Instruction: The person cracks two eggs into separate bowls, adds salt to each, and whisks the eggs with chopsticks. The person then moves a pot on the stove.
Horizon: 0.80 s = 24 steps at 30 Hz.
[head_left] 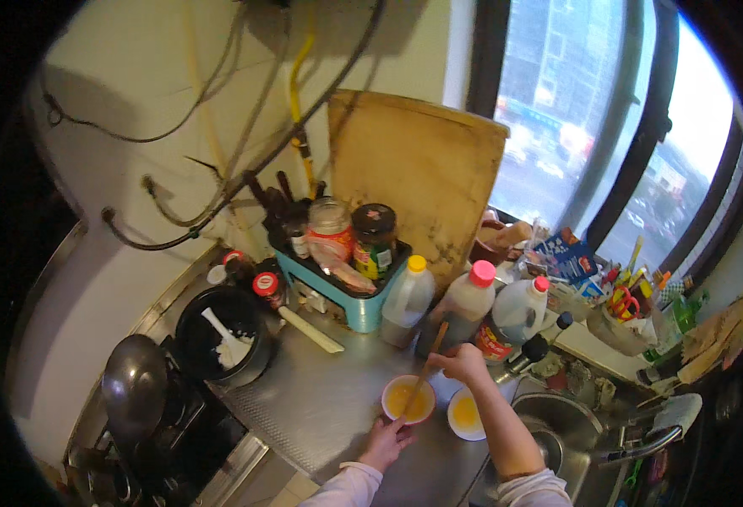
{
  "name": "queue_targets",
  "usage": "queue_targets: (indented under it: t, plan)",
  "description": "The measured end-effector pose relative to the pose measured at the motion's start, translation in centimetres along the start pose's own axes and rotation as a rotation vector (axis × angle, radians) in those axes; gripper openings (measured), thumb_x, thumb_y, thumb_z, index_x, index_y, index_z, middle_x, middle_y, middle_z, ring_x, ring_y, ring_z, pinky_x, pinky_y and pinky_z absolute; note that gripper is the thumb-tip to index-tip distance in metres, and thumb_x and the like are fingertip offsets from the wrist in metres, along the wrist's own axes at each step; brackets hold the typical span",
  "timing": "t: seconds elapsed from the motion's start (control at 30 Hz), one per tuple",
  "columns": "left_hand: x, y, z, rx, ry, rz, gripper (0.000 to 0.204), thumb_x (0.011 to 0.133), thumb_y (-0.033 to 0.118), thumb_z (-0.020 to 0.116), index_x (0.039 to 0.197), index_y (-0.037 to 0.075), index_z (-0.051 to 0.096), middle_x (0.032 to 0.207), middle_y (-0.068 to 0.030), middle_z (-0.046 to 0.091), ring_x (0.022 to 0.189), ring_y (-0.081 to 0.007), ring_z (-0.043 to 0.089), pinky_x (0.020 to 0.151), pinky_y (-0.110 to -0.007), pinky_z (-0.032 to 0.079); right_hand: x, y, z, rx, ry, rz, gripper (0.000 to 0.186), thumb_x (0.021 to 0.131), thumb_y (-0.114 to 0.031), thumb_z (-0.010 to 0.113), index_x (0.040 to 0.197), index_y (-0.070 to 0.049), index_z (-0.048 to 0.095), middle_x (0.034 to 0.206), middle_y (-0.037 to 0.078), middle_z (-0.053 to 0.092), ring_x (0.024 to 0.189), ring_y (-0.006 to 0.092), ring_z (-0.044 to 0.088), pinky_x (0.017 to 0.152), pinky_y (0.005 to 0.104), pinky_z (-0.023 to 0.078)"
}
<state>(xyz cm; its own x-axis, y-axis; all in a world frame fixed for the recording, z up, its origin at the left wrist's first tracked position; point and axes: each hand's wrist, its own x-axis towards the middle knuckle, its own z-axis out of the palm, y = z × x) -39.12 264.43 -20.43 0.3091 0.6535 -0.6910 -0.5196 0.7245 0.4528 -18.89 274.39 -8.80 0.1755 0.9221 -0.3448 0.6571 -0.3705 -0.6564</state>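
Observation:
My right hand (pixel 462 365) grips wooden chopsticks (pixel 440 335), their lower part dipping into a pink-rimmed bowl (pixel 384 397) of yellow liquid that looks like beaten egg (pixel 402 394). Fingers of my left hand (pixel 383 443) hold this bowl at its near side. Just right of it, partly behind my right forearm, stands a white bowl (pixel 461 433) with more yellow liquid. Both bowls rest on the metal counter (pixel 321 422).
Behind the bowls stand several capped bottles (pixel 458 308) and a blue crate (pixel 363 311) of jars. A black pot (pixel 249 372) with a white spoon and a wok (pixel 135 384) are left. The sink (pixel 570 422) lies right, below a cluttered windowsill.

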Motion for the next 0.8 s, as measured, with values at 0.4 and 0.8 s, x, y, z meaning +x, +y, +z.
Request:
queue_targets:
  t: [0.4, 0.8]
  plan:
    - [-23.8, -3.7, -12.6, 0.040, 0.230, 0.243, 0.039, 0.095, 0.033, 0.060, 0.099, -0.006, 0.063, 0.108, -0.0146, 0.065, 0.103, -0.0212, 0.063, 0.090, -0.030, 0.052, -17.0, -11.1, 9.9, 0.221, -0.207, -0.581, 0.022, 0.084, -0.021, 0.069, 0.094, -0.002, 0.064, 0.083, 0.012, 0.070, 0.070, 0.0231, 0.069, 0.066, 0.0317, 0.055]
    - [-49.0, -7.4, -25.9, -0.212, 0.870, 0.786, 0.049, 0.101, 0.038, 0.046, 0.061, 0.008, 0.047, 0.056, -0.0019, 0.044, 0.048, -0.0131, 0.040, 0.045, -0.026, 0.030, -34.4, -21.2, 23.4, -0.036, -0.804, -0.943, 0.039, 0.081, -0.035, 0.073, 0.105, -0.005, 0.068, 0.092, 0.009, 0.072, 0.074, 0.0180, 0.069, 0.067, 0.0301, 0.054]
